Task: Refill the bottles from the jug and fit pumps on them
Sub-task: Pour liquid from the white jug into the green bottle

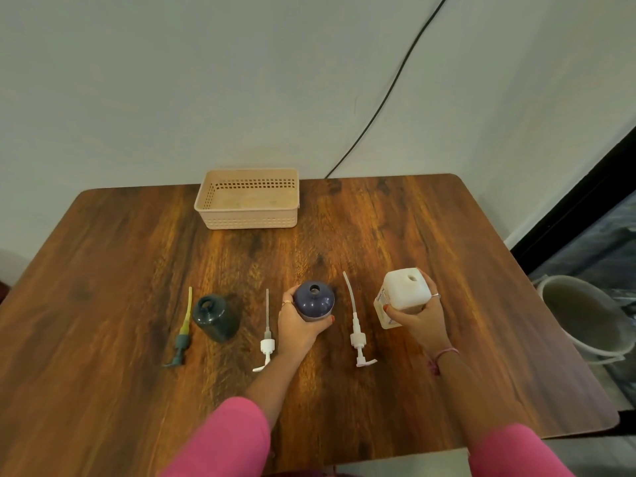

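A dark blue bottle (314,299) stands upright and uncapped on the wooden table (137,270), and my left hand (298,325) grips its side. My right hand (418,318) holds the white square jug (404,289), upright with its mouth open, just right of a white pump (358,335). A second white pump (266,342) lies left of my left hand. Further left stand an open dark green bottle (216,316) and a green pump with a yellowish tube (181,335) lying flat.
A beige plastic basket (210,204) sits at the table's far edge near the wall. A black cable (389,94) runs down the wall behind it. A white bucket (581,315) stands on the floor off the table's right side.
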`<action>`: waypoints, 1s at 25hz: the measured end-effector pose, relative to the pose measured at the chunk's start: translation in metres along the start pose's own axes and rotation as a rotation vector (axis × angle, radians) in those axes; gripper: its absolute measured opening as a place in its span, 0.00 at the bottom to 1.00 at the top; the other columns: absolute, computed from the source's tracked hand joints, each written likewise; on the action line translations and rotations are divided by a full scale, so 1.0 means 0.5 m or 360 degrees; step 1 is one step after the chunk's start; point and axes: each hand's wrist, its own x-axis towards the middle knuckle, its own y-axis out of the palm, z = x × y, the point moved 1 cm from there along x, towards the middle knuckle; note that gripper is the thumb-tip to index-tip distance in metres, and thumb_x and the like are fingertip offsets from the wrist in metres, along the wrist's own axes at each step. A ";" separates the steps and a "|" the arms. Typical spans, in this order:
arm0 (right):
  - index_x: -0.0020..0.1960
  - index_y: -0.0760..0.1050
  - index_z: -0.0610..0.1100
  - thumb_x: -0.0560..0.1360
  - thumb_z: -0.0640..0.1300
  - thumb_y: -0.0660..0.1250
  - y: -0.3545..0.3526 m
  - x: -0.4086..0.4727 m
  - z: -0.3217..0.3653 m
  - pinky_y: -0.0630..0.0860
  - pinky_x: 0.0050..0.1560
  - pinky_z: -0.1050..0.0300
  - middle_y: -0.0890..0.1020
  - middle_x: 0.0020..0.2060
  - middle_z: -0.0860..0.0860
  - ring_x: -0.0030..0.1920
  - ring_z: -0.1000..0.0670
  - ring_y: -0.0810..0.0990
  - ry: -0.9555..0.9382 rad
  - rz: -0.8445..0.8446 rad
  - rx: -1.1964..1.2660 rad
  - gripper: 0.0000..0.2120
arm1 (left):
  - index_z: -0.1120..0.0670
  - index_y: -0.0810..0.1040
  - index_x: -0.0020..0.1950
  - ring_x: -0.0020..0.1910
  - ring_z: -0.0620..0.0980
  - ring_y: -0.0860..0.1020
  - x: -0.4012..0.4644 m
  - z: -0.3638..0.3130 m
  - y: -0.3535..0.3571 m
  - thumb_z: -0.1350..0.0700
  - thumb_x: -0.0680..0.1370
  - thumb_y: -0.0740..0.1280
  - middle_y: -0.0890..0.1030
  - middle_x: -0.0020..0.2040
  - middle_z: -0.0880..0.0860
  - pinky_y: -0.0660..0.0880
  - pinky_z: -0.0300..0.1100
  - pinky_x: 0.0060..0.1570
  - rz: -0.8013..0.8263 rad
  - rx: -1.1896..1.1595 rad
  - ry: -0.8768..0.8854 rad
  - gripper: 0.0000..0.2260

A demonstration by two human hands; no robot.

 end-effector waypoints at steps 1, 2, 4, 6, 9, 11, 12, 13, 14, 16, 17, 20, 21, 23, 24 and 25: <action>0.69 0.61 0.53 0.65 0.38 0.78 -0.002 0.000 0.000 0.74 0.52 0.63 0.72 0.61 0.56 0.62 0.54 0.71 -0.0001 0.0016 -0.0006 0.40 | 0.52 0.65 0.68 0.62 0.51 0.75 0.001 0.002 0.000 0.60 0.63 0.81 0.75 0.61 0.49 0.74 0.41 0.58 0.0008 0.0008 -0.0004 0.39; 0.69 0.61 0.53 0.65 0.38 0.78 -0.003 0.001 0.000 0.74 0.53 0.62 0.72 0.61 0.55 0.62 0.53 0.71 -0.0003 0.0027 -0.0007 0.40 | 0.53 0.64 0.70 0.64 0.52 0.74 0.001 0.002 0.001 0.59 0.63 0.81 0.74 0.64 0.51 0.73 0.41 0.59 0.0022 0.0022 -0.0014 0.40; 0.70 0.60 0.51 0.65 0.39 0.78 -0.003 0.001 -0.001 0.74 0.56 0.57 0.72 0.63 0.52 0.63 0.50 0.71 0.0015 0.0037 0.0000 0.40 | 0.55 0.58 0.74 0.68 0.53 0.71 -0.001 0.002 0.000 0.58 0.63 0.81 0.71 0.69 0.53 0.70 0.42 0.63 0.0074 0.0056 -0.0045 0.46; 0.71 0.60 0.49 0.65 0.39 0.78 -0.002 -0.002 -0.002 0.74 0.59 0.50 0.71 0.65 0.50 0.65 0.49 0.70 0.0041 0.0038 0.0028 0.41 | 0.54 0.53 0.76 0.72 0.54 0.66 -0.011 0.004 -0.009 0.55 0.62 0.82 0.66 0.74 0.53 0.65 0.44 0.68 0.0096 0.0154 -0.0057 0.51; 0.72 0.60 0.49 0.63 0.42 0.79 0.000 -0.011 -0.003 0.74 0.61 0.45 0.72 0.65 0.50 0.64 0.49 0.71 0.0032 -0.0015 0.0093 0.43 | 0.52 0.50 0.78 0.75 0.52 0.59 -0.036 0.000 -0.058 0.48 0.63 0.80 0.57 0.78 0.53 0.59 0.44 0.70 -0.0010 0.0416 0.0083 0.52; 0.72 0.59 0.49 0.61 0.48 0.79 0.006 -0.014 0.005 0.75 0.60 0.48 0.71 0.66 0.49 0.64 0.50 0.72 0.0012 -0.0076 0.0118 0.46 | 0.49 0.51 0.77 0.73 0.47 0.59 -0.049 -0.008 -0.109 0.47 0.64 0.79 0.58 0.76 0.51 0.59 0.41 0.68 -0.0092 0.0528 0.0263 0.51; 0.73 0.59 0.49 0.60 0.50 0.79 0.012 -0.014 0.009 0.75 0.58 0.51 0.71 0.66 0.49 0.63 0.51 0.72 0.0013 -0.0111 0.0117 0.47 | 0.47 0.52 0.77 0.72 0.44 0.60 -0.053 -0.012 -0.138 0.47 0.64 0.79 0.59 0.75 0.50 0.60 0.41 0.68 -0.0136 0.0551 0.0349 0.49; 0.73 0.58 0.49 0.59 0.49 0.79 0.017 -0.015 0.011 0.76 0.56 0.54 0.71 0.66 0.49 0.63 0.51 0.72 0.0018 -0.0158 0.0110 0.48 | 0.47 0.54 0.76 0.70 0.42 0.61 -0.055 -0.015 -0.167 0.46 0.65 0.78 0.61 0.74 0.49 0.60 0.40 0.67 -0.0190 0.0550 0.0427 0.47; 0.73 0.57 0.49 0.60 0.48 0.80 0.022 -0.014 0.013 0.76 0.55 0.55 0.71 0.65 0.49 0.62 0.51 0.73 0.0027 -0.0212 0.0103 0.48 | 0.46 0.55 0.76 0.70 0.41 0.61 -0.056 -0.018 -0.194 0.46 0.66 0.78 0.62 0.73 0.47 0.61 0.39 0.67 -0.0262 0.0536 0.0489 0.46; 0.73 0.57 0.49 0.62 0.44 0.80 0.032 -0.013 0.012 0.76 0.55 0.54 0.71 0.65 0.48 0.61 0.50 0.73 0.0047 -0.0299 0.0106 0.47 | 0.46 0.57 0.75 0.70 0.43 0.62 -0.050 -0.013 -0.244 0.46 0.66 0.78 0.62 0.71 0.45 0.62 0.39 0.66 -0.0452 0.0489 0.0532 0.43; 0.73 0.58 0.48 0.63 0.42 0.80 0.036 -0.012 0.010 0.76 0.55 0.52 0.71 0.65 0.47 0.62 0.49 0.72 0.0052 -0.0330 0.0111 0.46 | 0.47 0.58 0.75 0.70 0.44 0.63 -0.043 -0.007 -0.265 0.47 0.66 0.78 0.62 0.71 0.45 0.63 0.41 0.67 -0.0544 0.0469 0.0514 0.43; 0.70 0.61 0.45 0.65 0.41 0.78 0.042 -0.013 0.003 0.77 0.50 0.58 0.73 0.63 0.47 0.61 0.48 0.73 0.0084 -0.0400 0.0093 0.40 | 0.51 0.57 0.75 0.71 0.48 0.62 -0.015 0.023 -0.304 0.47 0.66 0.78 0.61 0.72 0.50 0.63 0.47 0.69 -0.0627 0.0491 0.0289 0.45; 0.70 0.62 0.45 0.65 0.40 0.78 0.045 -0.013 0.002 0.76 0.47 0.62 0.73 0.62 0.47 0.60 0.49 0.74 0.0095 -0.0422 0.0080 0.38 | 0.51 0.56 0.76 0.72 0.50 0.61 -0.005 0.035 -0.310 0.48 0.65 0.79 0.60 0.73 0.51 0.63 0.49 0.71 -0.0578 0.0507 0.0186 0.46; 0.68 0.63 0.46 0.66 0.41 0.77 0.049 -0.013 0.000 0.75 0.44 0.67 0.74 0.61 0.47 0.57 0.52 0.74 0.0111 -0.0471 0.0049 0.37 | 0.53 0.54 0.77 0.73 0.53 0.61 0.007 0.059 -0.312 0.49 0.65 0.80 0.60 0.75 0.54 0.62 0.52 0.72 -0.0442 0.0488 0.0019 0.49; 0.68 0.63 0.46 0.66 0.41 0.77 0.050 -0.012 -0.001 0.75 0.43 0.68 0.74 0.60 0.48 0.57 0.53 0.74 0.0115 -0.0495 0.0033 0.36 | 0.54 0.54 0.77 0.73 0.54 0.62 0.010 0.069 -0.310 0.51 0.65 0.80 0.61 0.75 0.55 0.62 0.52 0.72 -0.0394 0.0451 -0.0030 0.49; 0.68 0.64 0.46 0.66 0.42 0.78 0.051 -0.011 -0.002 0.75 0.42 0.69 0.75 0.60 0.49 0.57 0.53 0.75 0.0121 -0.0504 0.0007 0.35 | 0.55 0.55 0.76 0.72 0.55 0.64 0.012 0.078 -0.307 0.52 0.65 0.80 0.64 0.74 0.55 0.63 0.51 0.71 -0.0375 0.0402 -0.0060 0.48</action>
